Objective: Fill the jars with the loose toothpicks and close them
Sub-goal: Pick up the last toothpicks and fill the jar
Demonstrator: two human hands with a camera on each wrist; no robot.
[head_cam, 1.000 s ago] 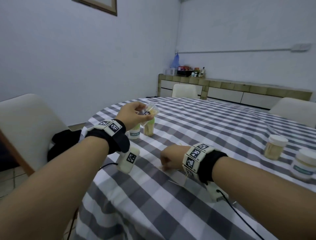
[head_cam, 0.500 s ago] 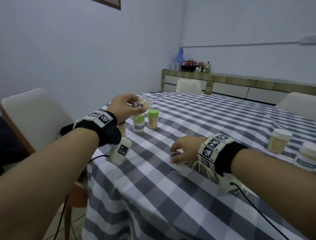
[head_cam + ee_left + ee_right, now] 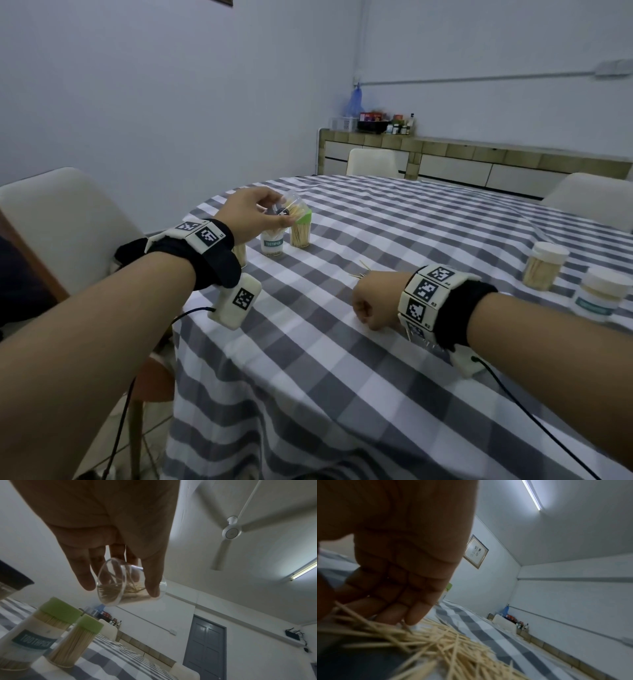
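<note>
Left hand (image 3: 247,216): my grip clasps the tilted jar (image 3: 120,584), part-filled. Right hand (image 3: 399,582): fingers curled, gathering toothpicks (image 3: 447,646) off the tabletop (image 3: 342,377). Align bundle before inserting.

Home dining room: round table (image 3: 376,342) with grey-white checked cloth, cream padded chairs (image 3: 373,161) around it, low tiled sideboard (image 3: 479,161) with bottles and condiments (image 3: 394,125), framed picture (image 3: 476,551), ceiling fan (image 3: 231,532), tube light (image 3: 531,494), grey door (image 3: 204,646).
</note>
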